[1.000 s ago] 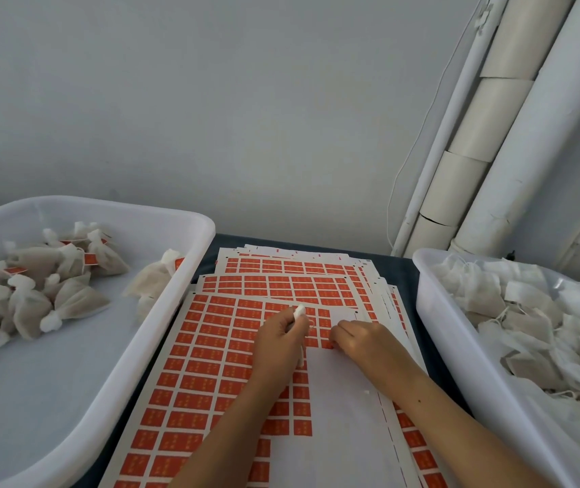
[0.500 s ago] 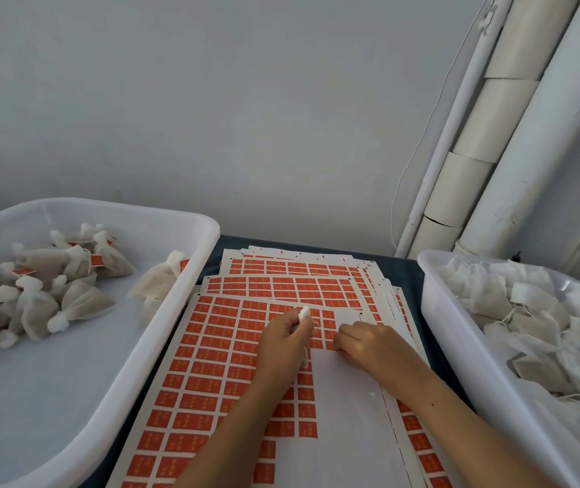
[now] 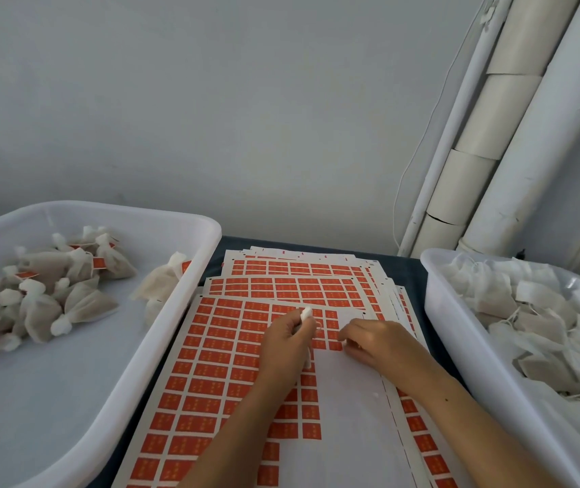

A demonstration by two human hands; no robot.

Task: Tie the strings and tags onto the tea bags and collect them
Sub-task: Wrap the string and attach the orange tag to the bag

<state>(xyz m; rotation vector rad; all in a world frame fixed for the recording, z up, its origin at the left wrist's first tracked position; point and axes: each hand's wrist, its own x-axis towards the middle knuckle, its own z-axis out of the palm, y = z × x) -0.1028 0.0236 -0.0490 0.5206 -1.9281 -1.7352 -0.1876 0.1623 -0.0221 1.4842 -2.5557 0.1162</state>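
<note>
A stack of sheets of orange tags [image 3: 232, 350] lies on the dark table between two white bins. My left hand [image 3: 287, 341] grips a tea bag [image 3: 305, 314]; only the bag's white gathered top shows above the fingers. My right hand [image 3: 375, 341] rests on the top sheet with curled fingertips pinching at an orange tag [image 3: 335, 344] at the edge of the bare white patch. The left bin [image 3: 190, 287] holds several tied tea bags with tags [image 3: 70, 297]. The right bin [image 3: 457, 332] is full of loose tea bags with strings [image 3: 542, 318].
White pipes [image 3: 514, 135] and a thin cable run down the grey wall at the back right. The dark table [image 3: 405, 272] shows between the sheets and the right bin.
Both hands have stayed on the top tag sheet with only slight shifts. The view has tilted a little.
</note>
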